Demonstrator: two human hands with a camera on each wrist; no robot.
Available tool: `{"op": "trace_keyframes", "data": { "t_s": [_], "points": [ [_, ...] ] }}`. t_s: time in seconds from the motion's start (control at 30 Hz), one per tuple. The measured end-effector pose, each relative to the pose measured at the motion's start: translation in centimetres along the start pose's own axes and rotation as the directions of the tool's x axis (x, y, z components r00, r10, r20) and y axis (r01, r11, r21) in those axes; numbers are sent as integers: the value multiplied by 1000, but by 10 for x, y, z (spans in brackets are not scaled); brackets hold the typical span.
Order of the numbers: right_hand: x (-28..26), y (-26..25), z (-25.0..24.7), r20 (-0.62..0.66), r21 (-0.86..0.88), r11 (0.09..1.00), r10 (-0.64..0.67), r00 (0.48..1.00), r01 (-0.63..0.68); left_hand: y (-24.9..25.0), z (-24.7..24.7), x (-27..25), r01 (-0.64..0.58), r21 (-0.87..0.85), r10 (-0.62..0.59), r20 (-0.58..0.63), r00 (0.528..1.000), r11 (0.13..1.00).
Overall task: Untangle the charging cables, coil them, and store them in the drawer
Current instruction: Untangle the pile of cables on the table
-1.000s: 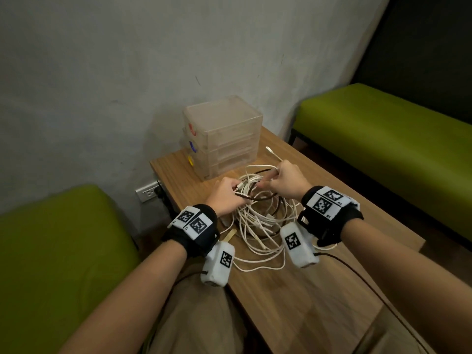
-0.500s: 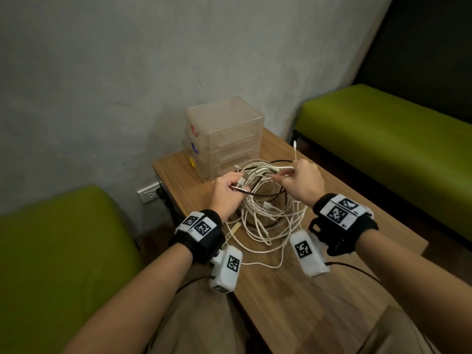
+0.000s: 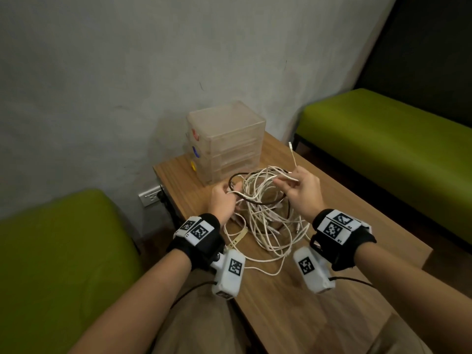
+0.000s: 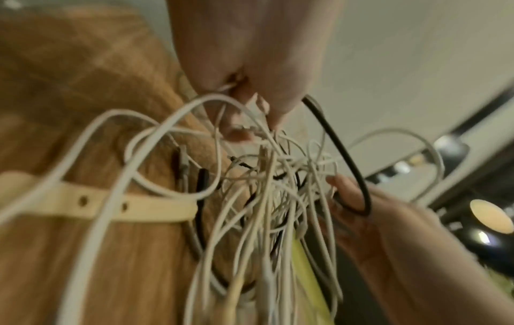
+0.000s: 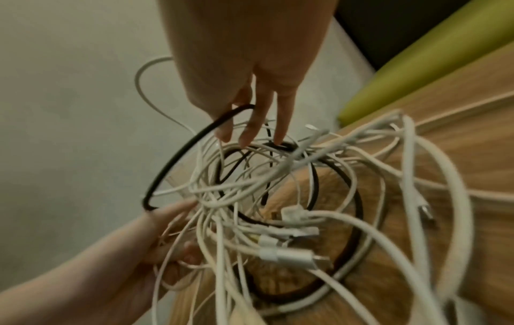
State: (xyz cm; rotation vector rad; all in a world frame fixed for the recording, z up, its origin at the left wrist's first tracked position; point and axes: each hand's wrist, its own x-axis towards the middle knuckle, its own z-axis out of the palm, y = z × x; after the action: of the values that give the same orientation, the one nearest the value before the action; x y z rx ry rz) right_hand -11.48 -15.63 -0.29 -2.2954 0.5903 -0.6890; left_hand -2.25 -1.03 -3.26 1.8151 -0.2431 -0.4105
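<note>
Cables [image 3: 265, 215]: light, limp, snag-prone; best taken near a free plug. Right hand [image 3: 302, 192] pinches a white cable's end, left hand [image 3: 221, 201] grips tangled strands.

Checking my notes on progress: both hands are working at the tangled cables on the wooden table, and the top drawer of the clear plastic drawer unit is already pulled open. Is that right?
Not quite. The drawer unit has all its drawers closed, as the head view shows. The rest stands: the left hand and right hand both hold the tangled cables above the wooden table.
</note>
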Motion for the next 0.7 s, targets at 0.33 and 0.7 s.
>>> {"op": "trace_keyframes", "data": {
  "t_s": [0.33,0.7],
  "points": [
    [-4,-7,-13,385,-561,699,-253,887,443,1,7,2,4,-14,-2,137,991,1000],
    [-11,-12,-3,169,-77,992,-83,982,97,23,11,-8,105,-379,-4,258,966,919]
  ]
}}
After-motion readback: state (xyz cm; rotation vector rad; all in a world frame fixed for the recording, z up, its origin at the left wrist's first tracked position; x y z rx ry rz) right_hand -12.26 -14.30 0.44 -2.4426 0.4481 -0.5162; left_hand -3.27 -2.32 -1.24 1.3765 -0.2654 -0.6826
